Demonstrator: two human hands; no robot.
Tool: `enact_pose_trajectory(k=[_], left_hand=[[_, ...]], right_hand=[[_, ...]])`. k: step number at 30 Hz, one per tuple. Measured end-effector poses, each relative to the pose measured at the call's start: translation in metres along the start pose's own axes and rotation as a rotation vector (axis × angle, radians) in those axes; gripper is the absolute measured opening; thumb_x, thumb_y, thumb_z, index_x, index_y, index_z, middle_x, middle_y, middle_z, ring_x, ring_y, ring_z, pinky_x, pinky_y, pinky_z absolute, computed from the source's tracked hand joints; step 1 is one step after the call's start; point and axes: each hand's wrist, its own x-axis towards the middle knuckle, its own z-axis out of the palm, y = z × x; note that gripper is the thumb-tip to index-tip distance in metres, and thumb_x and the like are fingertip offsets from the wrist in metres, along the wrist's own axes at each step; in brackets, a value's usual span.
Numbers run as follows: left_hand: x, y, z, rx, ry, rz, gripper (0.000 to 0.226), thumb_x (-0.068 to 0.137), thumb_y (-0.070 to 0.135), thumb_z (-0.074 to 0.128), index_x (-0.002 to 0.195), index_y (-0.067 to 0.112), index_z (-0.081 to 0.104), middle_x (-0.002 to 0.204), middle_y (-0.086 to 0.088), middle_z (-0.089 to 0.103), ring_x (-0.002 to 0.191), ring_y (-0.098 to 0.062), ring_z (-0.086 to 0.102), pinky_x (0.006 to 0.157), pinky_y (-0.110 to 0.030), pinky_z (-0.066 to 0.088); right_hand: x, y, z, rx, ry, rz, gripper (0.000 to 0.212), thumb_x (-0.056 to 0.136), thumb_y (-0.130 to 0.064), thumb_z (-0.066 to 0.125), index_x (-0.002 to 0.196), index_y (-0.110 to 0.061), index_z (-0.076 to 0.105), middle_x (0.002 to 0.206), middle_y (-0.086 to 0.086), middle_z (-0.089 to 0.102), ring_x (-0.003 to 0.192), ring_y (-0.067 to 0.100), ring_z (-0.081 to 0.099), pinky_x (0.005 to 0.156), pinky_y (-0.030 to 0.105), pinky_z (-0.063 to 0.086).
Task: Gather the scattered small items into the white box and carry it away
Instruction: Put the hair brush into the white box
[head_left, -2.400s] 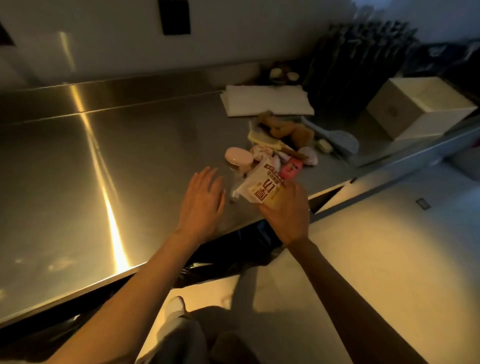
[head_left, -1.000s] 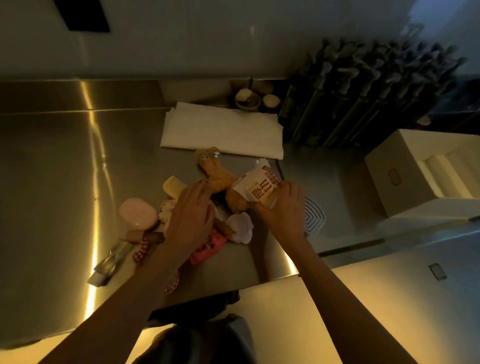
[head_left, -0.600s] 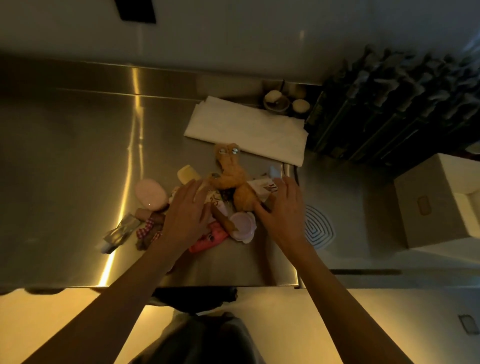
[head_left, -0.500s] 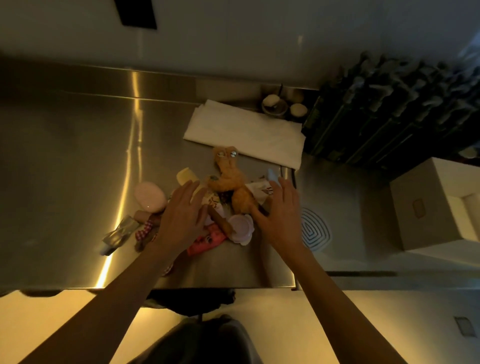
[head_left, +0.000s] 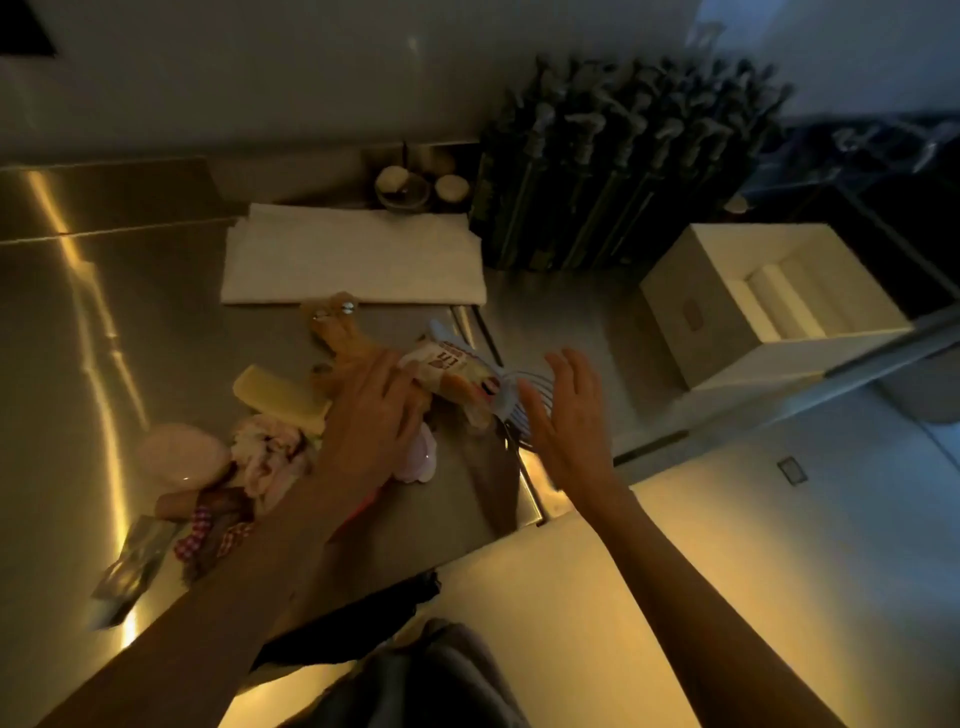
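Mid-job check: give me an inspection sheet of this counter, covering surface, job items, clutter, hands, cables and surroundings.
Surface: stainless steel counter, dim, glare streaks.
Job's things: open white box on the right, pale rolls inside; small items piled left of it, including tan plush toy, printed snack packet, pale yellow comb, round pink case.
Clutter: folded white cloth; small cups behind it.
Hands: left hand rests on the pile; right hand open, beside the packet.
Cables: nothing seen.
Surroundings: dark rods, wall.
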Motion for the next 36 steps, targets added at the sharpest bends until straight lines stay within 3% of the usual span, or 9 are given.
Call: enact_pose_trajectory(k=[2,14,18,21,25,31,36], left_hand=[[0.007,0.006,0.004,0.04,-0.04,0.016,0.052,0.089,0.031,0.034,0.123,-0.002,0.054,0.128,-0.024,0.053,0.117,-0.041,0.051,0.096,-0.051,0.042],[0.045,0.037,0.038,0.041,0.026,0.174,0.053,0.088,0.039,0.047,0.127,0.004,0.052,0.133,-0.021,0.05,0.123,-0.035,0.043,0.104,-0.048,0.033],[0.049,0.044,0.057,0.023,-0.032,0.066,0.053,0.094,0.045,0.041,0.132,0.009,0.049,0.139,-0.015,0.045,0.129,-0.032,0.039,0.108,-0.051,0.029],[0.049,0.056,0.067,0.075,-0.032,0.016,0.063,0.094,0.053,0.038,0.135,0.006,0.047,0.143,-0.015,0.042,0.134,-0.03,0.034,0.116,-0.039,0.016],[0.051,0.076,0.081,0.16,0.035,0.004,0.07,0.088,0.06,0.045,0.134,0.006,0.047,0.141,-0.017,0.045,0.134,-0.031,0.034,0.114,-0.045,0.021],[0.052,0.091,0.099,0.267,0.004,-0.079,0.068,0.081,0.057,0.051,0.132,0.012,0.047,0.141,-0.013,0.045,0.134,-0.028,0.03,0.113,-0.035,0.006],[0.052,0.084,0.108,0.307,-0.07,-0.089,0.072,0.076,0.045,0.07,0.136,0.015,0.045,0.144,-0.011,0.041,0.136,-0.031,0.032,0.112,-0.049,0.024]], right_hand=[[-0.003,0.011,-0.002,-0.011,0.005,0.049,0.067,0.092,-0.062,0.027,0.141,-0.017,0.034,0.151,0.008,0.027,0.139,0.023,0.023,0.112,0.048,0.028],[0.041,0.063,0.0,-0.033,-0.02,0.018,0.057,0.096,-0.047,0.04,0.141,-0.012,0.034,0.15,0.014,0.029,0.139,0.028,0.025,0.113,0.046,0.025],[0.065,0.084,0.01,-0.025,-0.089,-0.075,0.055,0.097,-0.044,0.041,0.141,-0.013,0.035,0.15,0.012,0.029,0.138,0.027,0.026,0.112,0.041,0.023],[0.08,0.1,0.014,-0.002,-0.144,-0.144,0.057,0.097,-0.049,0.033,0.14,-0.012,0.037,0.149,0.013,0.032,0.137,0.026,0.029,0.109,0.033,0.02],[0.095,0.125,0.015,0.021,-0.251,-0.21,0.056,0.097,-0.044,0.043,0.143,-0.015,0.033,0.152,0.01,0.027,0.14,0.025,0.025,0.113,0.04,0.023],[0.09,0.144,0.017,0.064,-0.402,-0.272,0.075,0.089,-0.06,0.046,0.147,-0.019,0.023,0.155,0.007,0.02,0.141,0.024,0.02,0.114,0.042,0.022],[0.081,0.139,0.021,0.089,-0.492,-0.309,0.096,0.079,-0.065,0.058,0.15,-0.02,0.011,0.158,0.006,0.01,0.143,0.023,0.01,0.116,0.039,0.01]])
